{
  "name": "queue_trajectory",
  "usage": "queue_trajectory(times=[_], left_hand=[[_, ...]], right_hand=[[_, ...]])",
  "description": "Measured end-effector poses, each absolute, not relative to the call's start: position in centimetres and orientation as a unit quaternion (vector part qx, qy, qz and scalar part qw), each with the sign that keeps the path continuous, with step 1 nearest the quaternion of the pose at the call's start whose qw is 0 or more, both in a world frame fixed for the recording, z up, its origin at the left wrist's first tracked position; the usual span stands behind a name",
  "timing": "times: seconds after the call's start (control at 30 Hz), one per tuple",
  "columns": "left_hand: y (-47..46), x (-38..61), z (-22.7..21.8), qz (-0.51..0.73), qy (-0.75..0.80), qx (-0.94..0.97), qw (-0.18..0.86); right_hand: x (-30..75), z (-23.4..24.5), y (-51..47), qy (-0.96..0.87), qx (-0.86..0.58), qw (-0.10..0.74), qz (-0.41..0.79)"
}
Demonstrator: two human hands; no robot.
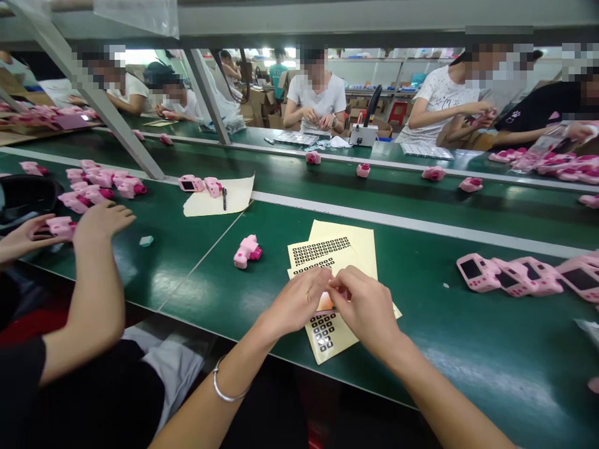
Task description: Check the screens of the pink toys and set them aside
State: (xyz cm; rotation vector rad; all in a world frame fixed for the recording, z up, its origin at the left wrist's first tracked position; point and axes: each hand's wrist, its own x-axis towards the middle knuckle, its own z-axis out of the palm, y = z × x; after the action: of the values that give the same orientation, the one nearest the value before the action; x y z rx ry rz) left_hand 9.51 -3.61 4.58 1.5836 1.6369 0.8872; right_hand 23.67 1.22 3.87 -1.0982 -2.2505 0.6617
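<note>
Both my hands are close together above pale sheets of black-framed stickers [322, 249]. My left hand [302, 299] is closed around a small pink toy camera; only its glowing orange screen [326, 302] and a bit of its lower edge show between my hands. My right hand [367, 305] has thumb and forefinger pinched at the camera's top, against the left fingertips. Whatever those fingers pinch is too small or hidden to make out. Left of the sheets, a single pink toy camera [248, 251] lies on the green bench.
Several pink cameras [510, 274] lie in a row at right. A neighbour's hands [100, 221] work at left near a camera cluster [100, 181]. A yellowish sheet [238, 196] bears two cameras and a black pen [224, 199]. More cameras [433, 173] lie along the strip beyond the divider.
</note>
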Motion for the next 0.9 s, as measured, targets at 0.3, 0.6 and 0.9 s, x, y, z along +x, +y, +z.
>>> queue_trajectory(times=[0.3,0.6,0.9], left_hand=[[-4.6,7.8,5.4,0.385,0.555,0.588,0.446],[-4.0,8.5,4.3,0.491,0.543,0.418,0.538],[-3.8,8.8,4.7,0.494,0.542,0.383,0.562]], right_hand=[[25.6,3.9,2.9,-0.631,-0.317,0.258,0.659],[25.5,2.6,1.7,-0.628,-0.347,0.351,0.602],[25.7,2.3,1.3,-0.594,-0.360,0.364,0.621]])
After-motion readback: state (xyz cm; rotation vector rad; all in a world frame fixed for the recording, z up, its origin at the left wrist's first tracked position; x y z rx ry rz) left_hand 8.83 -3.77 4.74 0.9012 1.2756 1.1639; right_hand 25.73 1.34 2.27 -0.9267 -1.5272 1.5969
